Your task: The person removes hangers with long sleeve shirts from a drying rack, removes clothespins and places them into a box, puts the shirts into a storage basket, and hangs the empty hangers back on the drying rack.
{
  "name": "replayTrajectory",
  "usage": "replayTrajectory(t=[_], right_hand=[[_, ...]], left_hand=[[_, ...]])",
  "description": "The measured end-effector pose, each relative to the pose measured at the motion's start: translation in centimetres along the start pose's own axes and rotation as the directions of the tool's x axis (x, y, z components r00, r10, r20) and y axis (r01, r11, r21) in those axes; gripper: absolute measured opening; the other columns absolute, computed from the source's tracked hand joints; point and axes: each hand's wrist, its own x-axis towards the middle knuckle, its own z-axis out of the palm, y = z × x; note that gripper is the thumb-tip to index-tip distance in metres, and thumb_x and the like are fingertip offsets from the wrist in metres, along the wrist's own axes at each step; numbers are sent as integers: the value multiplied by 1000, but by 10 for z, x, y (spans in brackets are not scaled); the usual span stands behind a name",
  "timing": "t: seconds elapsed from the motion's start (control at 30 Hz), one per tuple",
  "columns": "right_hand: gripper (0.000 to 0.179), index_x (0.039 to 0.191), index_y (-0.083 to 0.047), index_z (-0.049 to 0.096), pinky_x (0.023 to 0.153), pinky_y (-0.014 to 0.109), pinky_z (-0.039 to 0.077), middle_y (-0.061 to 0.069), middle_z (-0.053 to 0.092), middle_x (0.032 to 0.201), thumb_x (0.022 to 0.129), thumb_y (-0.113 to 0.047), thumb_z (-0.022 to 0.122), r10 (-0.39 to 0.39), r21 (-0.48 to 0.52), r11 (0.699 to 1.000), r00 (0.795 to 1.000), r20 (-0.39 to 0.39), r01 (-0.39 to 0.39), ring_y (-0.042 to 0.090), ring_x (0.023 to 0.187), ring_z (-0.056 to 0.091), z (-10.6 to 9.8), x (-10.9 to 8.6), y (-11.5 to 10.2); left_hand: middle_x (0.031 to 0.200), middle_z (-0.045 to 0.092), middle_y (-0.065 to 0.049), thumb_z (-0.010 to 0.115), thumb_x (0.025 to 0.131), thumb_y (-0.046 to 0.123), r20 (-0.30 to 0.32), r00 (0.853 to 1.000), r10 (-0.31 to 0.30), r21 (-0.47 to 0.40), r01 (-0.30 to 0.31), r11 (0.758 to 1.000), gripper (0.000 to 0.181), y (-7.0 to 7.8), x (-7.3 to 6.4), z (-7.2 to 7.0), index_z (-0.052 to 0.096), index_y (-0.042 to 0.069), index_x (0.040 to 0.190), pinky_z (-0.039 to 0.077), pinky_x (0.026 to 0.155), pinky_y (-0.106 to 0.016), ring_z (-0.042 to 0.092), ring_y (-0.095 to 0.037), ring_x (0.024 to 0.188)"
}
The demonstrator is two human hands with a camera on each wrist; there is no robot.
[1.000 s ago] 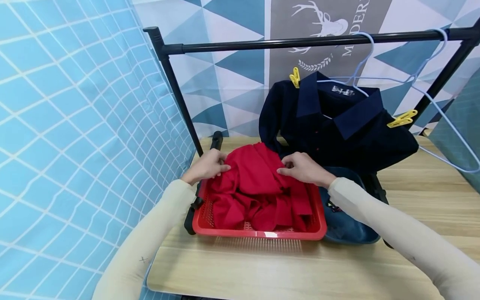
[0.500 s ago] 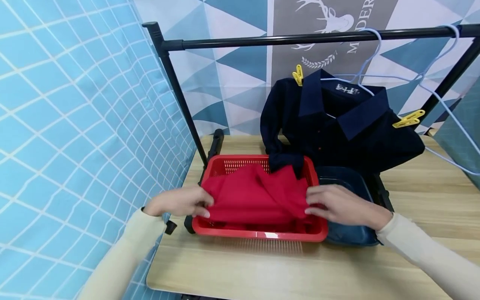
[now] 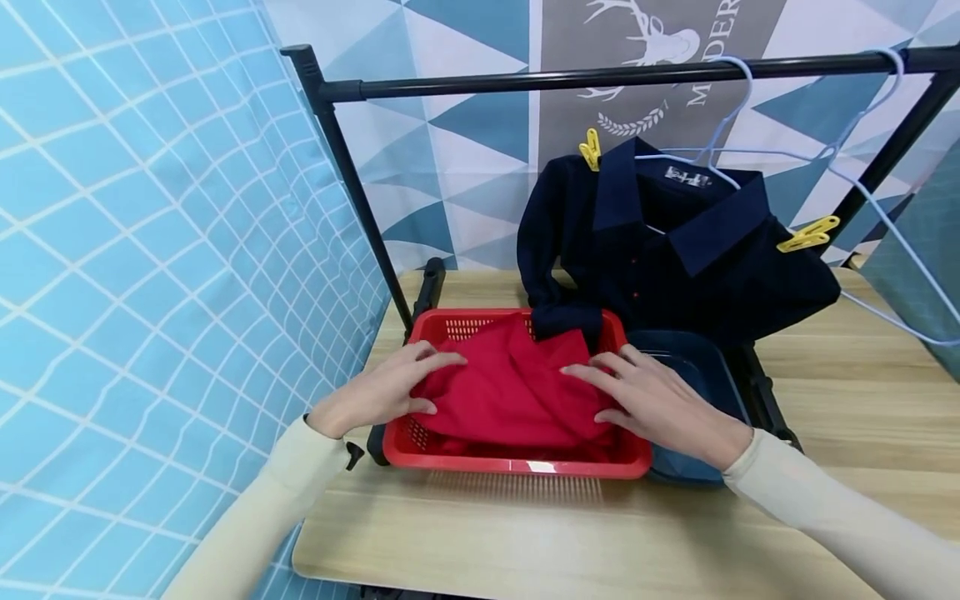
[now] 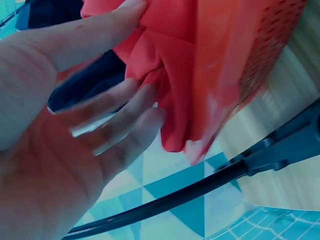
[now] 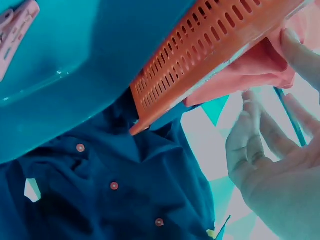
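Observation:
A red garment (image 3: 502, 396) lies folded over itself in the red plastic basket (image 3: 517, 464). My left hand (image 3: 378, 390) is at the basket's left side, its fingers spread over the cloth's left edge. Over the right side of the garment, my right hand (image 3: 663, 404) has its fingers apart and slightly bent. In the left wrist view the thumb and fingertips of the left hand (image 4: 75, 115) are right at the red fabric. The right wrist view has the right hand (image 5: 280, 155) beside the cloth, with nothing gripped. The garment's underside is hidden in the basket.
Behind the basket a navy shirt (image 3: 600, 258) is on a light blue hanger (image 3: 720, 137) with yellow clips (image 3: 808, 235); its cuff dips into the basket. A black rail (image 3: 510, 82) crosses above. A dark blue basin (image 3: 693, 367) stands right of the basket on the wooden table (image 3: 480, 533).
Both hands draw the red garment toward the front of the basket, uncovering its back and the navy cuff. Then the fingers let go of the cloth and spread over it.

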Motion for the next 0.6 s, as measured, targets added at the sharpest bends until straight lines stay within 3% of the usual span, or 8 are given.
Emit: replayTrajectory(t=[0.07, 0.13, 0.3, 0.47, 0.6], right_hand=[[69, 145, -27, 60, 82, 39, 52, 6, 62, 135, 82, -33, 88, -20, -47, 999, 999, 48, 22, 24, 108, 50, 5, 2, 0], [63, 142, -26, 64, 88, 47, 49, 7, 62, 138, 84, -30, 87, -42, -74, 996, 993, 111, 51, 29, 115, 49, 10, 1, -2], [50, 131, -20, 73, 98, 59, 39, 6, 70, 129, 83, -16, 86, -48, -26, 998, 971, 236, 56, 35, 123, 50, 21, -3, -3], [56, 129, -16, 74, 105, 62, 36, 6, 72, 125, 76, -4, 87, -75, 3, 997, 946, 314, 78, 34, 121, 52, 21, 2, -4], [57, 130, -15, 73, 106, 62, 37, 5, 71, 126, 75, -4, 86, -73, -16, 996, 922, 380, 85, 34, 122, 52, 19, 8, -6]], left_hand=[[132, 57, -10, 91, 80, 19, 66, 998, 17, 43, -20, 999, 80, -1, 1, 4, 54, 18, 150, 57, 88, -38, 54, -25, 119], [137, 57, -13, 89, 82, 19, 138, 990, 21, 65, -31, 997, 77, -2, 2, 10, 54, 17, 151, 57, 91, -40, 53, -29, 123], [141, 59, -14, 84, 86, 11, 250, 968, -28, 54, 15, 998, 66, -1, 3, 21, 59, 14, 147, 58, 90, -42, 55, -34, 127], [145, 58, -10, 84, 86, 10, 358, 928, -103, 92, 75, 993, 67, 2, 5, 26, 58, 16, 148, 58, 91, -41, 53, -32, 132], [146, 58, -8, 86, 83, 10, 417, 901, -118, 147, 61, 987, 72, 4, 9, 30, 57, 17, 149, 57, 92, -39, 55, -30, 130]])
